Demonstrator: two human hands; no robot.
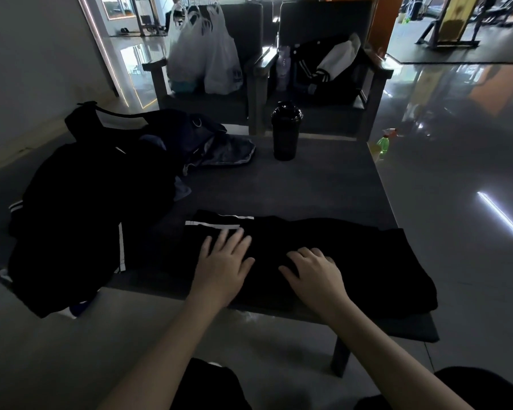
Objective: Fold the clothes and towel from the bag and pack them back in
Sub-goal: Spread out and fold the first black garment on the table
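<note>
Both hands rest flat, palms down and fingers spread, on a black garment with white side stripes [323, 253] spread across the near edge of the dark grey counter [293, 187]. The left hand [224, 266] lies close to the white-striped end of the cloth; the right hand [316, 272] lies just beside it, nearer the middle of the garment, its fingers slightly curled against the fabric. Neither hand grips anything. The garment's far end extends to the right of the right hand and droops over the counter's front edge.

To the left of the left hand sits a heap of black clothing with white stripes [80, 232], partly hanging off the counter. Beyond that heap, further from the hands, lies a dark open bag [137, 143] with a bluish grey cloth [228, 150] spilling from it. Straight ahead of the hands, well apart from them, a black shaker bottle [285, 131] stands upright on the counter.
</note>
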